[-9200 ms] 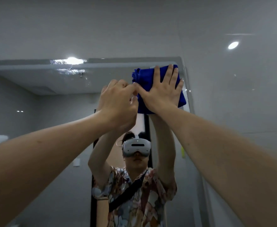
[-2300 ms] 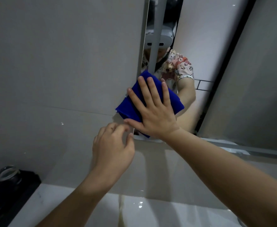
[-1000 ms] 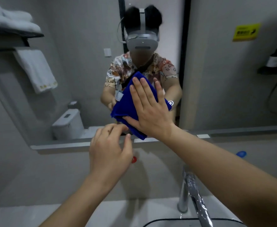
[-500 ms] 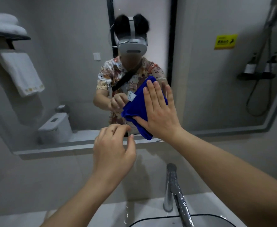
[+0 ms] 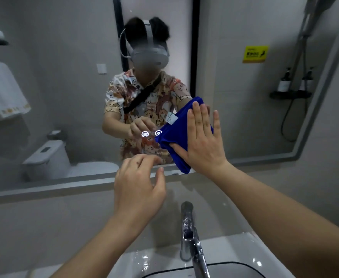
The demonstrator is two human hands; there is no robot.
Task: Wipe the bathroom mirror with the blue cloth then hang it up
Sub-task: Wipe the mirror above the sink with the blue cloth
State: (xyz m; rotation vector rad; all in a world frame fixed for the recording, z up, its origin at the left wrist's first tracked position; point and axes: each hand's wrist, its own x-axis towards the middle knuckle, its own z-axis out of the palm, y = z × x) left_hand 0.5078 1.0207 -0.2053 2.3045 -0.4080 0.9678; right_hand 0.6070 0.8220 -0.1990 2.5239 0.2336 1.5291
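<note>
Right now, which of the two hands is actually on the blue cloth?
The right hand: its flat, straight fingers press the blue cloth against the mirror. The left hand hangs below, by the mirror's lower edge, fingers loosely curled, holding nothing.

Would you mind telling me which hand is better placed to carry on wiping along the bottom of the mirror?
Right. The right hand already presses the folded blue cloth flat against the wall mirror, while the left hand hovers loosely curled, holding nothing.
</note>
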